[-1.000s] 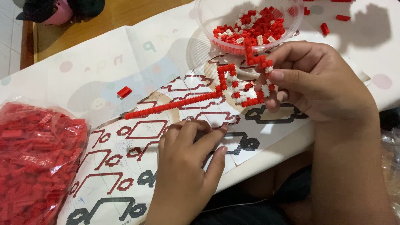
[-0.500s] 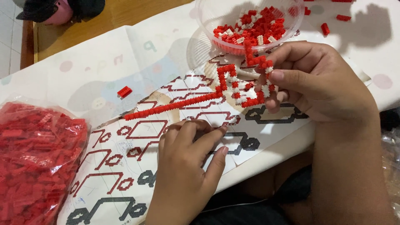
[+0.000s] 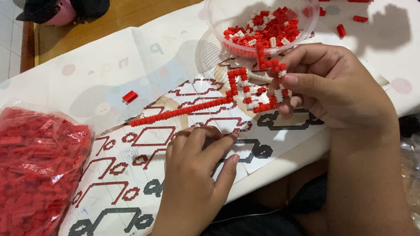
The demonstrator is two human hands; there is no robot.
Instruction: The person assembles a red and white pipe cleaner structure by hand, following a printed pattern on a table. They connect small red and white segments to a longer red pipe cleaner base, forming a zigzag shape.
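We see the bag of red bricks [image 3: 37, 168] cut off at the left edge, the clear bowl [image 3: 218, 22] cropped at the top, and our right hand [image 3: 337, 87] hiding part of the brick piece [image 3: 245, 89].

1. A home hobby table: a pale, pastel-printed tablecloth [image 3: 87, 57] covers a wooden tabletop [image 3: 118, 19].
2. Beyond the right hand [image 3: 332, 83] stands a clear plastic bowl of small red and white bricks [image 3: 262, 26].
3. Left of the left hand [image 3: 197, 175] lies a clear bag of red bricks [image 3: 37, 166], with white floor tiles [image 3: 8, 39] past the table edge.
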